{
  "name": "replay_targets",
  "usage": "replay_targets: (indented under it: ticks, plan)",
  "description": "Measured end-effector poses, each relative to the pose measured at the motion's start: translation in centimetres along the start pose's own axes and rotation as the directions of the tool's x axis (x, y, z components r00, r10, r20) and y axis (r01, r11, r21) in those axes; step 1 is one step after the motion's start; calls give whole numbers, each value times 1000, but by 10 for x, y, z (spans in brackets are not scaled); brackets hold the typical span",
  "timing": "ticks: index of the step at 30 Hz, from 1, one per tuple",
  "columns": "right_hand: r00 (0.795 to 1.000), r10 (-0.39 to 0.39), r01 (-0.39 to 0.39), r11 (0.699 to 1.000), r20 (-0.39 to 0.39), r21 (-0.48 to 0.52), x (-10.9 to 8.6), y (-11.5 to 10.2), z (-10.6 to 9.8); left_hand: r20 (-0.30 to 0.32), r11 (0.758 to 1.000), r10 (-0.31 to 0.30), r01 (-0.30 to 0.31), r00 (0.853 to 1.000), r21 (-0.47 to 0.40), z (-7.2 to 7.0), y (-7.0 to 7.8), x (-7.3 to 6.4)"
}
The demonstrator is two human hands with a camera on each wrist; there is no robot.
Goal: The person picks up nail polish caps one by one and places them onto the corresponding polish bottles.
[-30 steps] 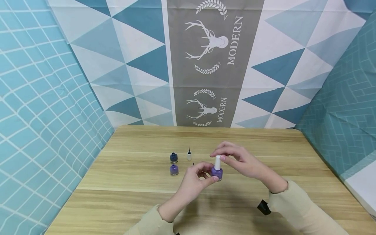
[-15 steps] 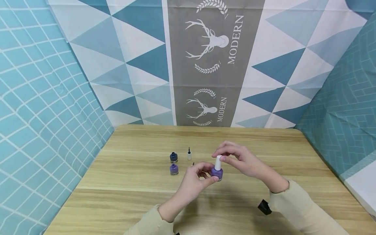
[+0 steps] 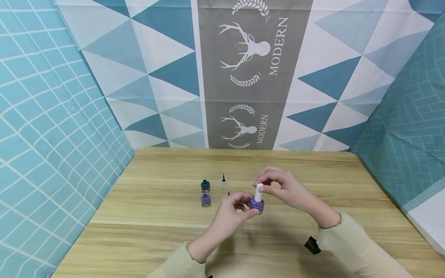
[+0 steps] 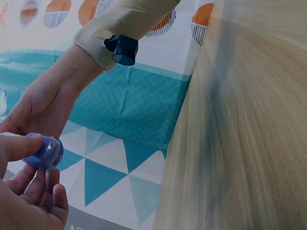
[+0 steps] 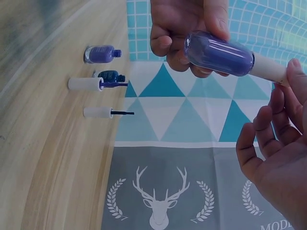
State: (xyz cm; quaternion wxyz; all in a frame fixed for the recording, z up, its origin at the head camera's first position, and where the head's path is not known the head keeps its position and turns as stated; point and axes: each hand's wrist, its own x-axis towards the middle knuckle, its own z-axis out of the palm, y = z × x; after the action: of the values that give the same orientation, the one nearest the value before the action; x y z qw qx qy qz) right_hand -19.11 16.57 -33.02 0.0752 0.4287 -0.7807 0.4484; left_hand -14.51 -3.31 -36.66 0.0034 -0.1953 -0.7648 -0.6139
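Note:
A purple nail polish bottle [image 3: 256,205] is held above the table by my left hand [image 3: 232,211], thumb and fingers pinching its glass body. My right hand [image 3: 285,190] pinches the white cap [image 3: 259,192] between thumb and index finger. In the right wrist view the cap [image 5: 268,69] still sits against the neck of the bottle [image 5: 218,52], and that hand's other fingers are loosely bent. The left wrist view shows the thumb pressed on the bottle [image 4: 48,153]; the cap is mostly hidden there.
Left of the hands stand an uncapped dark blue bottle [image 3: 205,186] and an uncapped purple bottle [image 3: 206,200]. A white cap with a dark brush [image 3: 224,183] stands brush-up beside them. Another cap with a purple brush [image 5: 85,84] is mostly behind my left hand in the head view.
My right hand's fingers have shifted slightly to the right around the cap, which leans a little more that way. My left hand and the bottle stay almost in place.

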Motion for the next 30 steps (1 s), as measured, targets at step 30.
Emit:
replay_targets:
  ticks: [30]
  plan:
    - [993, 89, -89, 996, -81, -8, 0, 2, 5, 16, 1000, -6, 7, 1000, -20, -2, 17, -4]
